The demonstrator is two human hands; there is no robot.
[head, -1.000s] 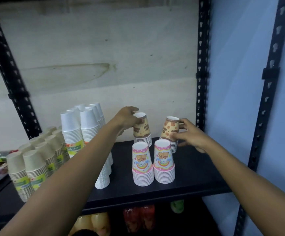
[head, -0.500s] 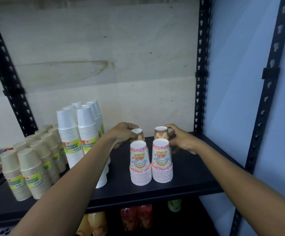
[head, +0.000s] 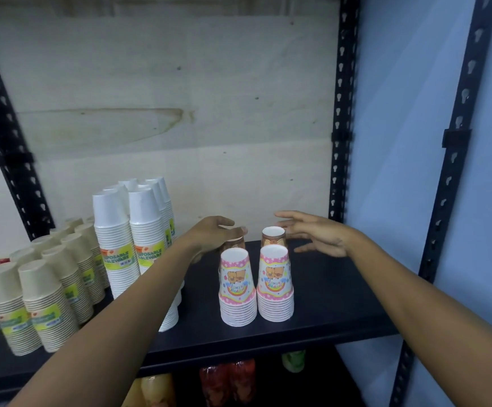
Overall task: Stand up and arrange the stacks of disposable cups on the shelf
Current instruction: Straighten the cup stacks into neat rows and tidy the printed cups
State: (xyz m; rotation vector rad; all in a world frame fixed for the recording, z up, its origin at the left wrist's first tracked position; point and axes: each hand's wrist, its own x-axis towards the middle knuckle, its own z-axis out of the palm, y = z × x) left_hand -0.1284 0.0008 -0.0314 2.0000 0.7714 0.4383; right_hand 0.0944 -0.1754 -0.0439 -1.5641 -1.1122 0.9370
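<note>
Two pink printed cup stacks [head: 237, 289] [head: 275, 286] stand upside down side by side near the front of the black shelf [head: 327, 304]. Right behind them stand two brown printed cup stacks, the left one [head: 234, 245] mostly hidden, the right one [head: 273, 236] showing its white top. My left hand [head: 209, 236] hovers over the left brown stack with loose fingers, the thumb at its top. My right hand [head: 318, 233] is spread open just right of the right brown stack, apart from it.
Tall white cup stacks [head: 115, 239] stand left of my left arm, with beige stacks [head: 44, 298] further left. Black perforated uprights [head: 340, 142] [head: 456, 160] frame the right side beside a blue wall. Drink bottles [head: 227, 380] sit on the shelf below.
Both hands lowered the two brown stacks onto the shelf behind the pink ones. The right hand has let go and drawn back to the right; the left hand's grip has loosened.
</note>
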